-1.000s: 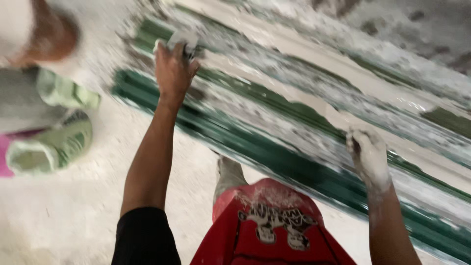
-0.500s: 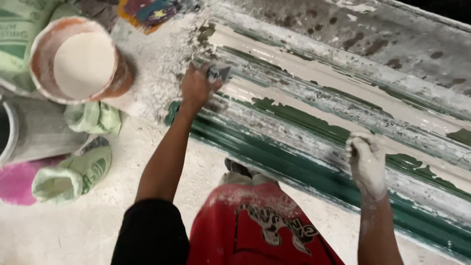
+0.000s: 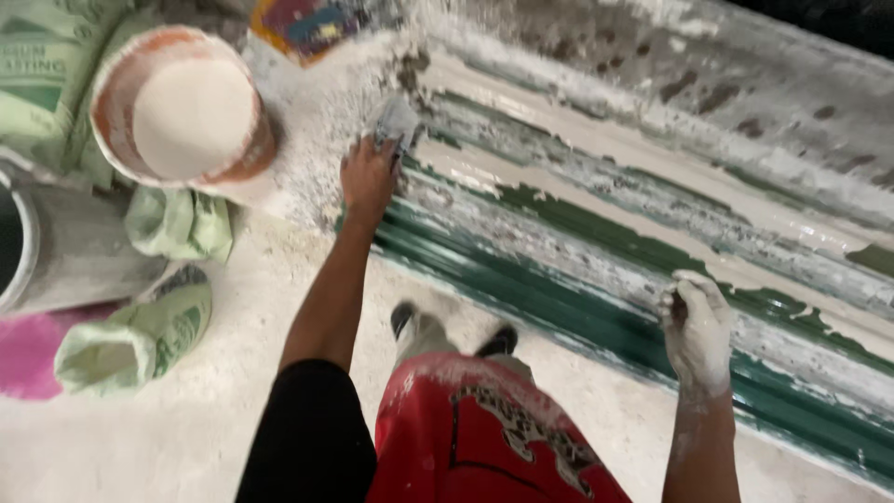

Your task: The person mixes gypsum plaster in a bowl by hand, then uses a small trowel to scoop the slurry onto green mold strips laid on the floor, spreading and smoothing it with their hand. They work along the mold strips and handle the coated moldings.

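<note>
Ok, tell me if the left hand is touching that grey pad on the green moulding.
Touching. The head view shows the left hand pressing its fingertips onto the grey pad, with no gap between them, against the moulding.

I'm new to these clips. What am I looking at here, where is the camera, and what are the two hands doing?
The one view comes from a camera worn on a person's head, looking down past red shorts. No machine: two bare hands. The left hand presses a small grey pad, perhaps sandpaper, against a green ribbed panel smeared with whitish filler. The right hand, coated in white, rests on the panel, holding nothing visible. To the left stand a bucket of white powder and green sacks.
</note>
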